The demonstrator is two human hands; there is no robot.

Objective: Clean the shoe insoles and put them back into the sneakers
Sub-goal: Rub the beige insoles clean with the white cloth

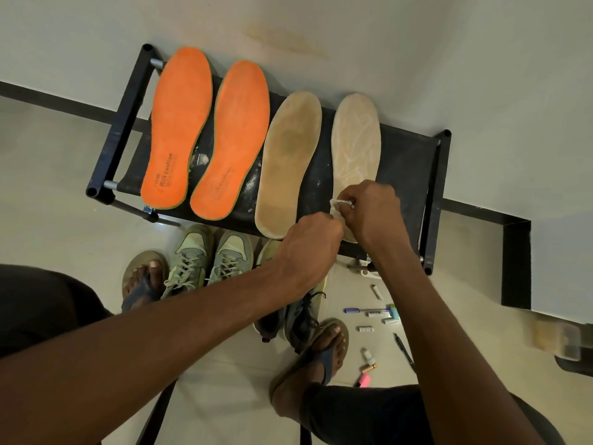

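- While both hands meet over the near end of the rightmost pale insole (355, 136), the right hand (373, 211) pinches a small white cloth (339, 205) between curled fingers, the cloth just past its fingertips and resting against that insole's heel
- left hand (309, 244) has its fingers curled, touching the cloth's lower edge from the near side; whether it truly grips it I cannot tell
- second tan insole (290, 162) lies just left of the pale one, apart from it
- two orange insoles (179, 123) (232, 136) lie side by side further left
- all four rest flat on a black rack shelf (407, 162)
- green-grey sneakers (208, 258) stand on the floor below the rack, a dark sneaker (301, 319) partly hidden under the left forearm
- pens and small items (373, 311) lie scattered on the floor at right
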